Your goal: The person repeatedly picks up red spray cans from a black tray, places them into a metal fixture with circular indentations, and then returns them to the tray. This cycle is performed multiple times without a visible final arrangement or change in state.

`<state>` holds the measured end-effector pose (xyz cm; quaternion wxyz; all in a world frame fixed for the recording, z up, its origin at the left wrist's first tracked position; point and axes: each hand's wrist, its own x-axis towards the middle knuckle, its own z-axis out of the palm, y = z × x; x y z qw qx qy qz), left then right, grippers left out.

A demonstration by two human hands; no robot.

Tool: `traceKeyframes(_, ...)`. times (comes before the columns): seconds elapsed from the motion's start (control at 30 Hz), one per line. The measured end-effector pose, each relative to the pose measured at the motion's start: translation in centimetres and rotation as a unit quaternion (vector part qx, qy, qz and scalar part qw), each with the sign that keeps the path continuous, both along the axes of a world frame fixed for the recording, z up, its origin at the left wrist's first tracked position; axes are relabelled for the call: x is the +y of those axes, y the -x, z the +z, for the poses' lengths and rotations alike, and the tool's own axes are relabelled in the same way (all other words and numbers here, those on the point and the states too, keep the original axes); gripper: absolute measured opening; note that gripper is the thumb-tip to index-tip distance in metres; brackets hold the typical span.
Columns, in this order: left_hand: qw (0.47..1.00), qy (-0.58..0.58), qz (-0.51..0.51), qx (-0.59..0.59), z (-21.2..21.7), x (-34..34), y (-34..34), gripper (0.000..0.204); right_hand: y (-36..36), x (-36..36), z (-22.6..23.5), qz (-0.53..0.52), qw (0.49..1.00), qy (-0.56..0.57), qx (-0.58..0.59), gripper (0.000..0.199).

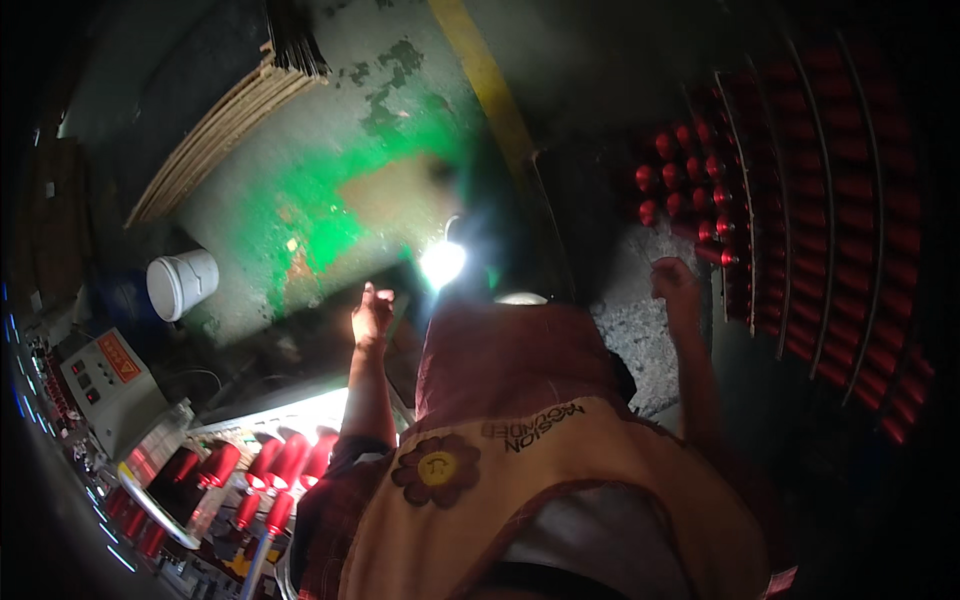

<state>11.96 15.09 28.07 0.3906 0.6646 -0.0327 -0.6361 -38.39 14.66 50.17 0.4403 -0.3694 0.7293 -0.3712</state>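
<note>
Red metal cans [700, 200], standing in tight rows on a dark curved rack at the person's right, were what the right hand [675, 280] was nearest to. That hand hung just beside the lowest cans, fingers curled in; whether it pinched anything could not be told in the gloom. The left hand [372, 315] was raised over the worn green-painted floor [300, 210], fingers loosely together, holding nothing visible. More red cans [290, 460] stood on a lit machine line below the left forearm, near a grey control box [105, 385] and a white plastic bucket [182, 283]. Judging from the dim light, a careless reach could knock packed cans off the rack, since they sat touching one another.
</note>
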Motion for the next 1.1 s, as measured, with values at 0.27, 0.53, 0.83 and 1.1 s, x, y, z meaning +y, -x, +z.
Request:
traceKeyframes(0.27, 0.997, 0.039, 0.064, -0.018, 2.4, -16.7, -3.2, 0.048, -0.4, -12.0, -0.2, -0.011, 1.000, 0.006, -0.002, 0.014)
traceKeyframes(0.53, 0.983, 0.117, -0.135, -0.036, 3.6, -45.6, 2.5, 0.051, 2.2, -22.4, -4.5, -0.085, 0.995, 0.003, -0.043, 0.011)
traceKeyframes(0.83, 0.949, -0.018, -0.300, -0.092, 4.3, -70.2, 13.4, 0.045, 7.5, -35.1, -3.7, -0.308, 0.945, 0.078, -0.079, 0.020)
traceKeyframes(1.1, 0.752, 0.019, -0.637, -0.168, 4.1, -87.1, 39.1, 0.046, 8.2, -39.6, -3.7, -0.509, 0.859, 0.018, -0.045, 0.035)
